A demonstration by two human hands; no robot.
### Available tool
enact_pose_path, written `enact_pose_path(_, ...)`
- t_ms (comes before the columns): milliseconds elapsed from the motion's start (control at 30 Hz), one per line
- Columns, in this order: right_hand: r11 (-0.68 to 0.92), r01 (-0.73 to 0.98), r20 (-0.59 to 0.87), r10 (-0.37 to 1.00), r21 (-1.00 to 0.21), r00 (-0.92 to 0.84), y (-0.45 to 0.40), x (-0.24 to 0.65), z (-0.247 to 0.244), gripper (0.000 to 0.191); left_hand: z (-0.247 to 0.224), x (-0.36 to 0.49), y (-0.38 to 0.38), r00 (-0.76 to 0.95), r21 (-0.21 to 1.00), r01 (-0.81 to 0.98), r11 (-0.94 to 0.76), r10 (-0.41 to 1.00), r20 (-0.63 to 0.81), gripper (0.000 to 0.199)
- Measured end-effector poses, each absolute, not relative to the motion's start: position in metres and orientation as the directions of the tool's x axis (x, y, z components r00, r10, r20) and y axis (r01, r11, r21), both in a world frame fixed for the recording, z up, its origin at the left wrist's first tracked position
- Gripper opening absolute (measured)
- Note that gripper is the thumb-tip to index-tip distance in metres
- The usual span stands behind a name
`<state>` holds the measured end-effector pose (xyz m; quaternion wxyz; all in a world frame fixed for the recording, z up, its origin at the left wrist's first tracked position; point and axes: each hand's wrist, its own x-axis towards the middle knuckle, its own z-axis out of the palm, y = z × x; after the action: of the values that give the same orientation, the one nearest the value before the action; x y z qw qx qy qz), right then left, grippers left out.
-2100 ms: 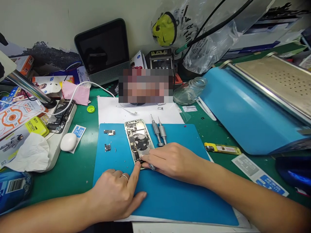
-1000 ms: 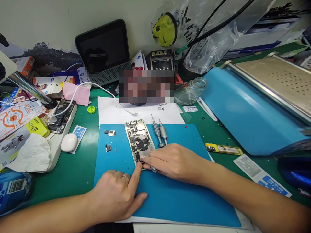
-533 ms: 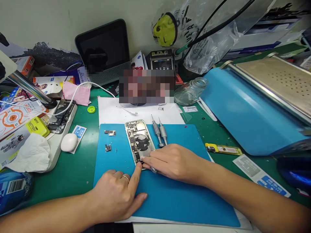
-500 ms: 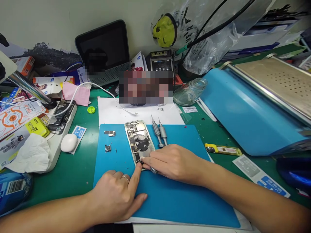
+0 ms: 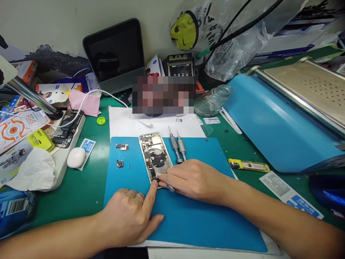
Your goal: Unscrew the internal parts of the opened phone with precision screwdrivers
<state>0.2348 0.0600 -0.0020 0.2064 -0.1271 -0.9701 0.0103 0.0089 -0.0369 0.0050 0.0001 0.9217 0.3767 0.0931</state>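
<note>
An opened smartphone (image 5: 157, 153) lies on the blue mat, its circuit boards and inner parts bare. My left hand (image 5: 132, 214) touches the phone's lower end with a stretched index finger; the thumb stands apart and the other fingers are curled, holding nothing. My right hand (image 5: 188, 180) rests over the phone's lower right corner, closed round a grey screwdriver (image 5: 170, 188), of which only the handle end shows. Two more grey screwdrivers (image 5: 178, 145) lie just above that hand. Left of the phone are a small metal-covered part (image 5: 122, 147) and a small black part (image 5: 120, 164).
Blue mat (image 5: 188, 223) and white paper (image 5: 121, 122) cover the middle of the green bench. A white cable (image 5: 107, 94) crosses the back. Left stand a white earbud case (image 5: 76, 158) and boxes; right, a yellow cutter (image 5: 248, 165), a glass jar (image 5: 212, 100) and a blue-sided machine (image 5: 258, 122).
The view has shifted very slightly. Both hands stay in nearly the same place on the phone.
</note>
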Motion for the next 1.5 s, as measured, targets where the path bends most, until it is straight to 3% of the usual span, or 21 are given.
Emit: enact_pose_path(1500, 0.971, 0.231, 0.411, 0.237, -0.066, -0.88, 0.0626, 0.2348, -0.0008, 0.019, 0.0048, 0.0085, -0.0365, 0.702, 0.075, 0.691, -0.719, 0.692, 0.17, 0.056)
